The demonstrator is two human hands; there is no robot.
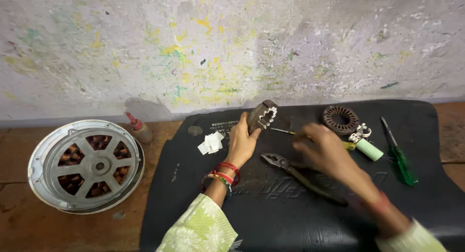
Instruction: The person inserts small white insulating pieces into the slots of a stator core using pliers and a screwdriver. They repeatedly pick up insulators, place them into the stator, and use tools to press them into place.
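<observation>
My left hand [240, 141] holds a small toothed stator core [262, 115] upright on its edge on the black rubber mat [271, 213]. My right hand [323, 148] is blurred and hovers just right of it, over a yellow-handled screwdriver [283, 131] whose tip points toward the core. Whether the fingers grip the screwdriver cannot be told. Dark pliers [298, 174] lie on the mat below both hands.
A second ring-shaped stator core [340, 119], a pale green cylinder with a clip [366, 144] and a green screwdriver [399, 157] lie at the right. Small white paper pieces [211, 142], a red-capped bottle [139, 128] and a round metal fan motor housing [85, 165] sit left.
</observation>
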